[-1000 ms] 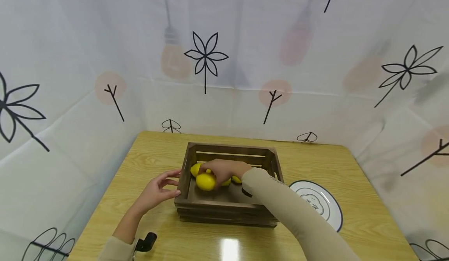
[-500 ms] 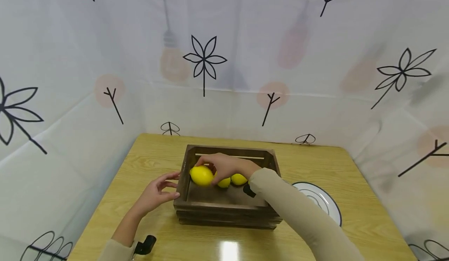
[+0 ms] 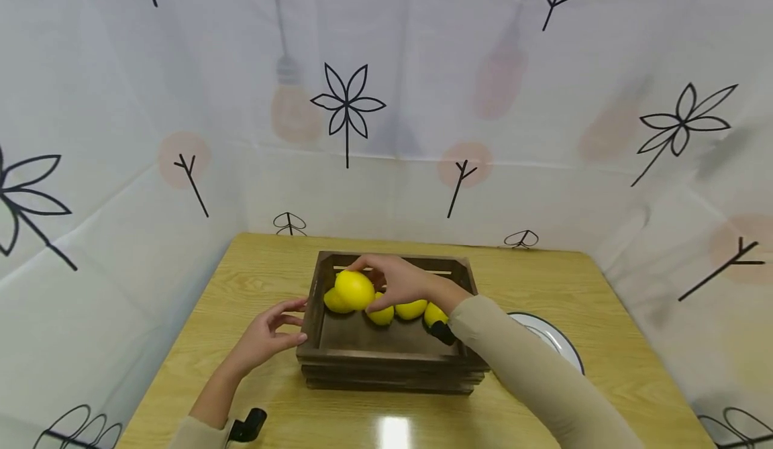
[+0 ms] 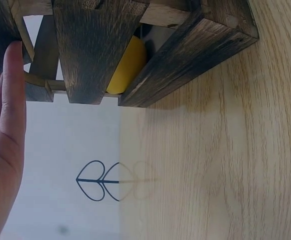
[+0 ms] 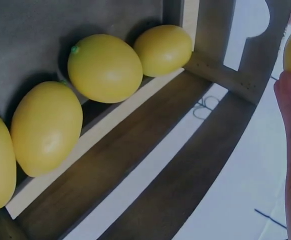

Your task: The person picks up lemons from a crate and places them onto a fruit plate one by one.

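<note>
On the surface (image 3: 260,268): from my remote post I have a wooden crate (image 3: 386,374), with a plate (image 3: 558,340) to its right, partly hidden by the right sleeve (image 3: 519,362).
Right hand (image 3: 404,282): I have its fingers curled round a lemon (image 3: 355,290), held up over the crate's left end.
Inside the crate: I count four more lemons (image 5: 105,68) in a row along the far slatted wall.
Left hand (image 3: 266,333): fingers released and extended, touching the crate's left wall from outside.

Head view bright; white glare on table (image 3: 338,425). Wrist views dimmer; soft dark shadows beside lemons (image 5: 105,68).
</note>
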Available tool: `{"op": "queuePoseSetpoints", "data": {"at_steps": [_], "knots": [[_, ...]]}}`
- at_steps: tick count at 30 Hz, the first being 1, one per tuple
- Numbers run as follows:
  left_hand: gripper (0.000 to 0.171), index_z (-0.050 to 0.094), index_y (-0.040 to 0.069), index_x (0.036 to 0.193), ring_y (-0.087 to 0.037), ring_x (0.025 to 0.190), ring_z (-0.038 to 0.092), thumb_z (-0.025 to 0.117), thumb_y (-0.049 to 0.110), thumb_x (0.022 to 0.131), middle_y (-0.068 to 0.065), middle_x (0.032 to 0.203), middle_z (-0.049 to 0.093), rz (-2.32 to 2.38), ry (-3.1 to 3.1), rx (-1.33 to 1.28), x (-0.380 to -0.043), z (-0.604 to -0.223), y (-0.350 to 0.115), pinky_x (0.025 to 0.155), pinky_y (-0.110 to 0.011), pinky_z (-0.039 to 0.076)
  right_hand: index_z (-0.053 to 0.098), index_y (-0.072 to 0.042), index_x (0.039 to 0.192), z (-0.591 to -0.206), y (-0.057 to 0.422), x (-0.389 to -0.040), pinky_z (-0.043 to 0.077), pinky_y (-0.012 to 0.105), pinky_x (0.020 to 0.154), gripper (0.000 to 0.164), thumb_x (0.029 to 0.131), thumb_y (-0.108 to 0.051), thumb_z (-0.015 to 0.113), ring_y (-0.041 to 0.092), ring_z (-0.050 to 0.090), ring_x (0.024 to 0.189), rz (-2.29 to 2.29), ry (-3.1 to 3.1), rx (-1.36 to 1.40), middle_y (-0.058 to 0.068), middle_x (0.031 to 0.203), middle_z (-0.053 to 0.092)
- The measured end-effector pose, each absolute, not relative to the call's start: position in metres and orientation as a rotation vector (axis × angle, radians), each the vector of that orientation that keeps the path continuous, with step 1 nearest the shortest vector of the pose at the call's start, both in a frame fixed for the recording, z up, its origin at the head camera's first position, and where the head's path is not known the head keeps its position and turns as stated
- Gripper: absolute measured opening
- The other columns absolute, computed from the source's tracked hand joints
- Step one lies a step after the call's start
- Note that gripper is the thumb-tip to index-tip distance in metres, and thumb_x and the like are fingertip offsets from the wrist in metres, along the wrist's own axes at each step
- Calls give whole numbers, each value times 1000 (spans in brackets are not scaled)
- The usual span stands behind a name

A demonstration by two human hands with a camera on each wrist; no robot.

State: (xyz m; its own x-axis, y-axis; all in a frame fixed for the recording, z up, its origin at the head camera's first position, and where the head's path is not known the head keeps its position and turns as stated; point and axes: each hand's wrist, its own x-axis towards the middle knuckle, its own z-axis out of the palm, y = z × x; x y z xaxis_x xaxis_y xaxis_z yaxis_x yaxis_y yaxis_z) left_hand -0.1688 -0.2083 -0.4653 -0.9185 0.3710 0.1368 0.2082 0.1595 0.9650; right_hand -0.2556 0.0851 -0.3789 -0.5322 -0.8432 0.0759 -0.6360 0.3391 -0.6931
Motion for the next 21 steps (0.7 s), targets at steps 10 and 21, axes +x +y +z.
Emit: {"op": "queuePoseSetpoints", "data": {"at_steps": [10, 21], "knots": [[61, 43, 3, 138, -20, 103, 55, 70, 8, 84, -22, 129, 44, 1876, 2278, 558, -165, -464, -208, 74, -33, 52, 44, -8, 131, -374, 102, -245, 49, 27, 82, 68, 73, -9, 80, 19, 59, 99, -1217, 2307, -1225, 9, 126, 50], [61, 43, 2, 138, -17, 102, 55, 69, 7, 84, -23, 130, 44, 1889, 2275, 576, -162, -465, -206, 74, -34, 52, 44, -12, 132, -367, 121, -229, 48, 26, 83, 70, 73, -12, 80, 19, 57, 101, -1342, 2391, -1161, 7, 126, 49]]}}
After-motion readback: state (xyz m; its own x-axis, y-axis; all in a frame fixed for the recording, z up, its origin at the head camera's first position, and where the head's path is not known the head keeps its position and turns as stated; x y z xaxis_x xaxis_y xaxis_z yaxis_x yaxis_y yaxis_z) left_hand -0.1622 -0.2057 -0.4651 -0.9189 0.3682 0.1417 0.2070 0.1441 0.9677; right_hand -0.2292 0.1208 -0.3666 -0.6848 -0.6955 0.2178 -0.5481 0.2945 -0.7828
